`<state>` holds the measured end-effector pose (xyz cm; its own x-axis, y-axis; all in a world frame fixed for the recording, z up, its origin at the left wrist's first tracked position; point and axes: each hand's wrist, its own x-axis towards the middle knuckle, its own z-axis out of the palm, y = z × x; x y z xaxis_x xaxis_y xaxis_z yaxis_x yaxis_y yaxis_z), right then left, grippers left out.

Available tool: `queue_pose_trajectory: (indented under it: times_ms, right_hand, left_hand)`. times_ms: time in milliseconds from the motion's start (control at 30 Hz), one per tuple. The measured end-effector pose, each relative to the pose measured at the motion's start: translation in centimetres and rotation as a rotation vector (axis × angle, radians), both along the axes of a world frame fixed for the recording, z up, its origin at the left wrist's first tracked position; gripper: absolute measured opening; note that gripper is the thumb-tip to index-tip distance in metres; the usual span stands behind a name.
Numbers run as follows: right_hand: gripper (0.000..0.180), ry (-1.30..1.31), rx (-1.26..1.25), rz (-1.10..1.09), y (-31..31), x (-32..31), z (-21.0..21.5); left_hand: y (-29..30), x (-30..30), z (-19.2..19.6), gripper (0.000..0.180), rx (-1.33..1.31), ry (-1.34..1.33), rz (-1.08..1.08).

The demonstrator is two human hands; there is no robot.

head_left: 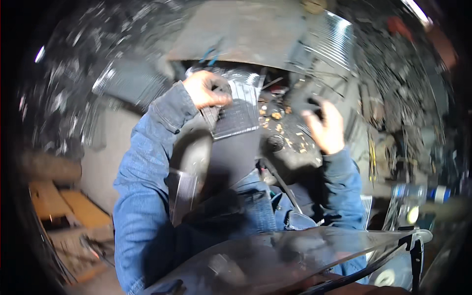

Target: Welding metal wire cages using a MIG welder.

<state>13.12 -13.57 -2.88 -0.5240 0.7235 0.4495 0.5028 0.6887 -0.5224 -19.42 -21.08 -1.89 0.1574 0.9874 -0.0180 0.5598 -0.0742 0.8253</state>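
The picture is blurred by motion. My left hand (209, 89) is closed on the upper edge of a ribbed silvery panel (238, 115) that stands over a dark machine body (231, 157). My right hand (327, 129) is further right, its fingers curled around a dark part (306, 98) at the machine's far side. Both forearms are in blue denim sleeves. Between the hands lie orange-brown chips (275, 116) on a dark surface, near a round black cap (275, 143).
A clear curved visor (295, 255) crosses the bottom of the view. Wooden planks (64, 206) lie at lower left. A large grey sheet (241, 29) and a corrugated metal piece (334, 39) sit at the top. A clear bottle (418, 194) lies at right.
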Motion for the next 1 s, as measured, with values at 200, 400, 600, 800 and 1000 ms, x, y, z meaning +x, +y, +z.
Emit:
queue_pose_trajectory:
  times_ms: [200,400,600,800,1000]
  right_hand:
    - [0.032,0.402,-0.730,0.211,1.0,2.8,-1.6]
    - [0.048,0.925,-1.440,0.426,2.9,5.0,-5.0]
    - [0.022,1.102,-1.137,0.282,4.8,6.3,-5.4]
    - [0.023,1.111,-0.984,0.094,5.3,5.6,-4.7]
    - [0.016,0.964,-0.755,-0.149,2.0,4.5,-2.7]
  left_hand:
    - [7.6,12.3,3.7,0.048,-0.032,-0.207,-0.447]
    - [9.6,15.7,0.0,0.056,0.394,-0.111,-0.605]
    - [11.5,14.0,-1.9,0.072,-0.162,-0.803,-0.263]
    - [10.2,14.7,-2.7,0.074,-0.047,-0.764,-0.109]
    - [6.4,17.5,-0.3,0.074,0.734,0.432,-0.091]
